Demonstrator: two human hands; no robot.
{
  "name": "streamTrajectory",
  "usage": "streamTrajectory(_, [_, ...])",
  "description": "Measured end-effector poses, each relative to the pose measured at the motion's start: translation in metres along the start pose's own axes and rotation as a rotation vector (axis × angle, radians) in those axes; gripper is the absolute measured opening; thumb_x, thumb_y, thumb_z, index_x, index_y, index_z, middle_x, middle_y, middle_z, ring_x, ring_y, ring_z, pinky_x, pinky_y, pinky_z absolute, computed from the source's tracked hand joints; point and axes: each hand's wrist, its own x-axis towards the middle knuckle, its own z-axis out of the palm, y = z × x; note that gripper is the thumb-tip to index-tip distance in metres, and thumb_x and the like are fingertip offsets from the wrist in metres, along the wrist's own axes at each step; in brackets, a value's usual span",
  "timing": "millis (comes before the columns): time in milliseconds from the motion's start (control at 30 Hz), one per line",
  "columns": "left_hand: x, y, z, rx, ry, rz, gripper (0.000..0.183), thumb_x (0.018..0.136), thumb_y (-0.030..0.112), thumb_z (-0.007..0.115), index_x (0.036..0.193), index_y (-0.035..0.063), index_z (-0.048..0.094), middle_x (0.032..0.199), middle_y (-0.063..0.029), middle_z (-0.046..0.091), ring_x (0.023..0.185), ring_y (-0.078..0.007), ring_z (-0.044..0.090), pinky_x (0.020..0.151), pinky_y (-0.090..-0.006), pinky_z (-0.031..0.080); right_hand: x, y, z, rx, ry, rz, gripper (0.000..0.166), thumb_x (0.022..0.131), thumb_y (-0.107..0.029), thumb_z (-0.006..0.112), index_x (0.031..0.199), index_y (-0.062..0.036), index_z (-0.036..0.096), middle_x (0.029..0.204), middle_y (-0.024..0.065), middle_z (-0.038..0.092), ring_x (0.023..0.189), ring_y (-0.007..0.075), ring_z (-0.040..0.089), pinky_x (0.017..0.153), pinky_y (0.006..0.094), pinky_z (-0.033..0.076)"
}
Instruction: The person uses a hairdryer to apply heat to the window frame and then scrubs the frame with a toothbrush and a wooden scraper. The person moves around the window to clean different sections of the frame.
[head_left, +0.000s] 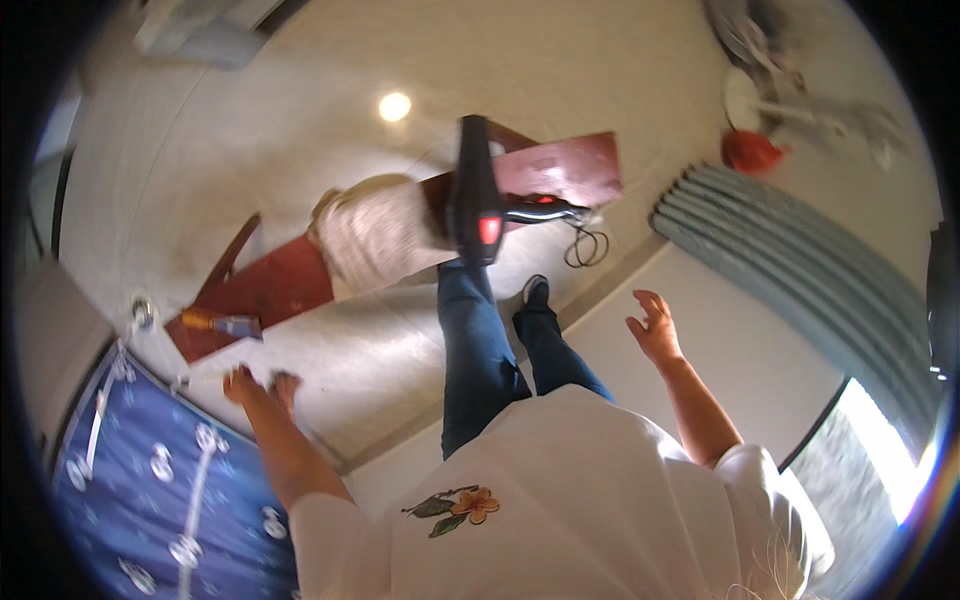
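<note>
My left hand (241, 385) hangs over the floor near the left end of a red-brown wooden bench (281, 277). It is blurred, and whether its fingers hold anything is unclear. My right hand (658, 330) is raised on the right with fingers apart and nothing in it. A beige cloth (382, 229) is draped over the middle of the bench. Beside it stands a long black device (474, 187) with a red panel. Another black device (544, 210) lies behind it, close to a dark cord (586, 249). An orange-handled flat tool (217, 322) rests on the bench's left end.
A blue patterned curtain or cloth (161, 480) hangs at lower left. Grey-green pleated fabric (795, 247) is on the right, above a pale wall (697, 405). A red object (750, 151) sits on the tiled floor (315, 90) at upper right. My legs (480, 337) are close to the bench.
</note>
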Motion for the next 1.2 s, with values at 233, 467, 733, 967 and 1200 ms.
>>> streamTrajectory(233, [-0.223, 0.263, 0.016, -0.383, -0.521, -0.101, 0.041, 0.070, 0.001, 0.052, 0.110, 0.0050, 0.046, 0.072, -0.0049, 0.052, 0.053, -0.0150, 0.049, 0.043, -0.0264, 0.041, -0.061, 0.005, 0.012, 0.437, 0.005, 0.216, 0.043, 0.074, -0.009, 0.064, 0.115, -0.0065, 0.052, 0.104, 0.0097, 0.056, 0.085, 0.0223, 0.059, 0.078, 0.0310, 0.050])
streamTrajectory(467, [-0.454, 0.392, 0.081, -0.069, -1.762, 0.614, 0.031, 0.075, -0.003, 0.042, 0.105, 0.0022, 0.049, 0.083, -0.0083, 0.059, 0.074, -0.0213, 0.057, 0.068, -0.0317, 0.046, -0.099, -0.030, -0.039, 1.434, 0.154, 0.193, 0.058, 0.080, -0.013, 0.066, 0.130, -0.0075, 0.038, 0.098, 0.0029, 0.054, 0.081, 0.0113, 0.056, 0.069, 0.0246, 0.048])
streamTrajectory(733, [-0.567, 0.448, 0.075, 0.278, -1.840, 1.259, 0.022, 0.074, 0.004, 0.046, 0.096, 0.0055, 0.048, 0.073, -0.0124, 0.060, 0.069, -0.0345, 0.059, 0.064, -0.0419, 0.046, -0.156, 0.017, -0.071, 1.335, 0.642, -0.030, 0.053, 0.073, -0.004, 0.071, 0.118, -0.0073, 0.044, 0.073, -0.0014, 0.050, 0.065, 0.0039, 0.048, 0.055, 0.0191, 0.040])
streamTrajectory(967, [-0.627, 0.464, 0.085, 0.495, -2.093, 1.130, 0.014, 0.086, 0.013, 0.051, 0.095, 0.0018, 0.054, 0.064, 0.0036, 0.049, 0.057, -0.0066, 0.045, 0.052, -0.0221, 0.037, -0.200, 0.061, -0.068, 1.515, 0.692, 0.125, 0.017, 0.089, -0.019, 0.055, 0.084, -0.0033, 0.055, 0.062, 0.0034, 0.057, 0.048, 0.0086, 0.055, 0.043, 0.0195, 0.042])
streamTrajectory(1200, [-0.663, 0.466, 0.130, 0.769, -2.143, 1.243, 0.019, 0.088, 0.017, 0.052, 0.090, 0.0001, 0.059, 0.059, 0.0046, 0.044, 0.052, -0.0039, 0.038, 0.046, -0.0200, 0.031, -0.221, 0.130, 0.017, 1.084, 1.280, 0.559, 0.035, 0.088, -0.017, 0.052, 0.119, -0.0020, 0.050, 0.109, 0.0109, 0.059, 0.097, 0.0217, 0.057, 0.082, 0.0304, 0.046])
